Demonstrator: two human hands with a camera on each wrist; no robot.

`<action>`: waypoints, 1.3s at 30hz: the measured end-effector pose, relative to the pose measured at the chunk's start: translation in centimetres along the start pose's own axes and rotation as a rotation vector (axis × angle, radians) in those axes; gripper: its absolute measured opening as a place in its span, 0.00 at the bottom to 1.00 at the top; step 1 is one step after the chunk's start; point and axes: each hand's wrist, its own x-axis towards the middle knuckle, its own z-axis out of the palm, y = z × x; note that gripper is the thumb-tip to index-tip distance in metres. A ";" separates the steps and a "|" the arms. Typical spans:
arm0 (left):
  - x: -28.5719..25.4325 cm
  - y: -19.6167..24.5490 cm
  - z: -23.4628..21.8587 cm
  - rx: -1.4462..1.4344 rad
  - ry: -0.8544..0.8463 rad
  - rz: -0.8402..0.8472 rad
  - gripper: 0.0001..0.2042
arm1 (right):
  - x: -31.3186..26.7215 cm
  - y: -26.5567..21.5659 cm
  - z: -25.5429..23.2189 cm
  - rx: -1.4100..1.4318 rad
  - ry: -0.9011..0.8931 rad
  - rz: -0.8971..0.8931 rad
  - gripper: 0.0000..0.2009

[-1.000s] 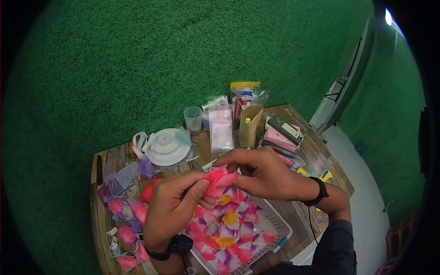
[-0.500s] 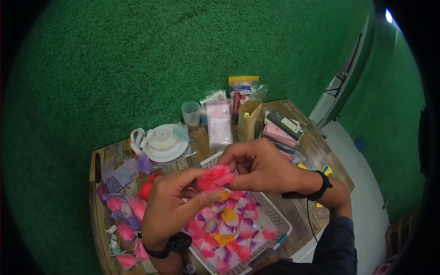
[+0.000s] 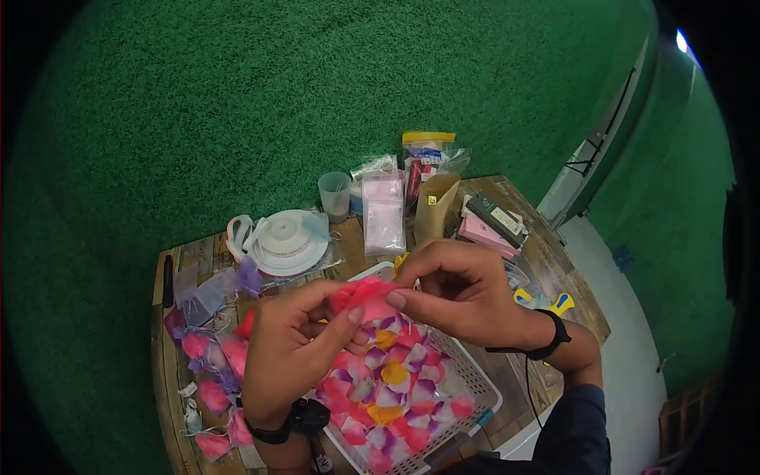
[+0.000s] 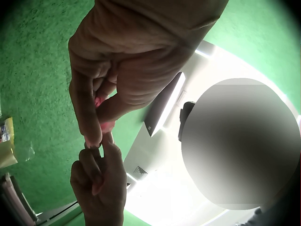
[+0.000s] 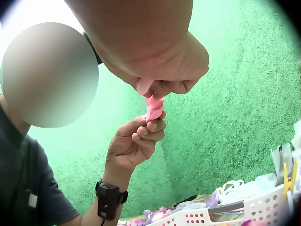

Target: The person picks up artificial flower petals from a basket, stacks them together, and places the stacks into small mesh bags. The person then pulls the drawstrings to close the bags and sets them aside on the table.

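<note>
A bright pink gauzy bundle [image 3: 362, 294] is held between both hands above a white perforated basket [image 3: 484, 389]. My left hand [image 3: 291, 348] pinches its left side between thumb and fingers. The thumb and forefinger of my right hand [image 3: 467, 294] pinch its right edge. In the right wrist view the pink bundle [image 5: 154, 108] stretches between the fingertips of both hands. Pink, purple, white and orange petals [image 3: 393, 372] fill the basket. The left wrist view shows both hands meeting fingertip to fingertip, with the bundle mostly hidden.
Small filled pink and purple pouches [image 3: 214, 394] lie left of the basket. Behind stand a ribbon roll [image 3: 286, 244], a cup [image 3: 335, 196], clear packets [image 3: 384, 214] and a brown paper bag [image 3: 434, 207]. Pink and dark boxes [image 3: 495, 226] and yellow-handled scissors [image 3: 562, 304] are at the right.
The fingers of both hands have shifted on the pink bundle, which looks flatter and more stretched sideways. A yellow item now shows beside the right hand at the basket's back edge.
</note>
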 end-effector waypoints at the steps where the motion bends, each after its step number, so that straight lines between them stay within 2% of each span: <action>1: 0.0 0.0 0.0 0.000 0.000 -0.002 0.09 | 0.0 0.0 0.1 0.004 0.019 -0.013 0.05; 5: -0.1 -0.1 -0.2 -0.027 -0.011 0.023 0.09 | 0.1 -0.4 0.6 0.143 0.043 0.097 0.05; 7: -0.1 -0.1 -0.3 -0.047 -0.005 0.044 0.10 | 0.2 -0.9 1.1 0.399 0.208 0.128 0.04; 11: 0.1 -0.2 -0.3 -0.055 0.050 0.061 0.11 | -0.3 -2.0 0.8 0.553 0.228 0.237 0.04; 14: 0.1 0.0 -0.3 -0.046 0.059 0.069 0.11 | -0.6 -1.8 1.7 0.516 0.246 0.205 0.04; 16: 0.0 0.3 -0.2 -0.064 0.054 0.054 0.11 | -0.9 -1.1 1.3 0.398 0.039 0.182 0.07; 20: -0.1 0.1 -0.1 -0.071 0.025 0.076 0.11 | -0.1 -1.6 1.2 0.248 -0.047 0.189 0.08; 22: -0.2 -0.2 -0.2 -0.100 0.009 0.076 0.10 | 0.1 -1.3 0.9 -0.233 -0.073 -0.086 0.08; 25: -0.3 -0.5 -0.5 -0.042 -0.038 0.034 0.10 | 0.5 -1.6 0.8 -0.341 -0.026 -0.132 0.09; 30: -0.3 -0.2 -0.6 0.098 -0.103 0.000 0.08 | 0.7 -1.6 0.6 -0.400 -0.046 -0.157 0.10; 36: -0.2 -0.4 -0.6 0.079 -0.124 -0.022 0.08 | 0.5 -1.7 0.3 -0.448 -0.015 -0.192 0.10; 38: -0.2 -0.6 -0.7 0.058 -0.127 -0.033 0.09 | 0.5 -1.5 0.4 -0.416 -0.033 -0.335 0.10; 39: -0.2 -0.6 -0.8 0.042 -0.141 -0.029 0.09 | 0.5 -1.4 0.5 -0.410 -0.034 -0.333 0.10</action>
